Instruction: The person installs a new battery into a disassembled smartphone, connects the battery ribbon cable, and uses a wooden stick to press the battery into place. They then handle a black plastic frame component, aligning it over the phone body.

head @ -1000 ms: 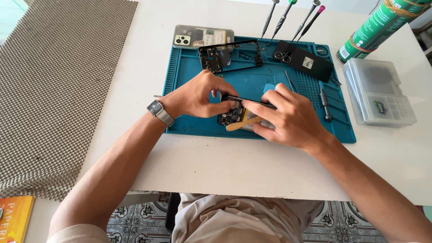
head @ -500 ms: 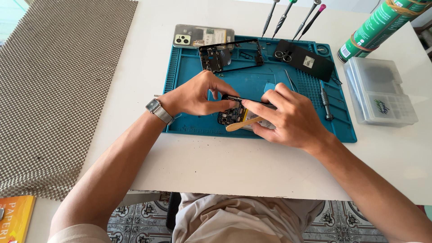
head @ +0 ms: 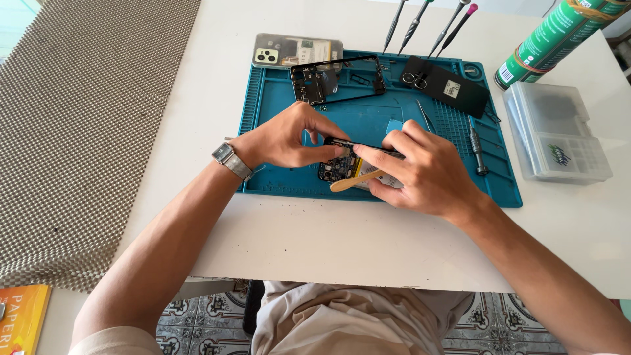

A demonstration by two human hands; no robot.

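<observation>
Phone-repair bench: blue work mat [head: 368, 125] on white table [head: 342, 243], precision screwdrivers [head: 427, 23] at 12 o'clock (parts box [head: 559, 131] at 2 o'clock).

Both forearms extend from the near edge of the table toward its middle and converge there. Left hand [head: 286, 139]: palm down, wrist bent slightly inward, fingers curled, thumb and fingertips pinched together at the point where the hands meet. Right hand [head: 424, 172]: knuckles up, index finger extended toward the left hand, remaining fingers curled under in a closed grip. The fingertips of both hands nearly touch
</observation>
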